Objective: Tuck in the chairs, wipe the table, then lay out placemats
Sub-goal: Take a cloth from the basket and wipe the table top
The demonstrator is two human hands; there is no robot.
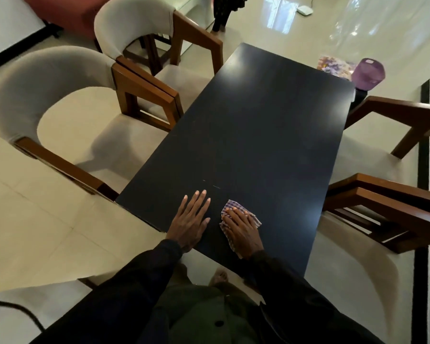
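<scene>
1. A person stands at the near short end of a dark table [258, 125], with both dark sleeves reaching over its edge.
2. The left hand [190, 219] lies flat on the tabletop near the edge. Its fingers are straight and slightly spread, and it holds nothing.
3. The right hand [242, 228] is just beside it and presses a checked cloth [230, 204] onto the table. The fingers lie extended on top of the cloth, not curled round it.
4. The cloth is spread flat under the palm near the near edge of the table. Its corners show past the fingertips and at both sides of the hand.
5. Two padded chairs with wooden arms stand along the left side, the near left chair [18, 95] and the far left chair [132, 23]. Their seat fronts meet the table edge.
6. On the right side are the near right chair [395, 207] and the far right chair [395, 110], also drawn up to the table.
7. Beyond the far right corner sit a purple thing [368, 74] and a flowered thing [333, 65]. What they are is unclear.
</scene>
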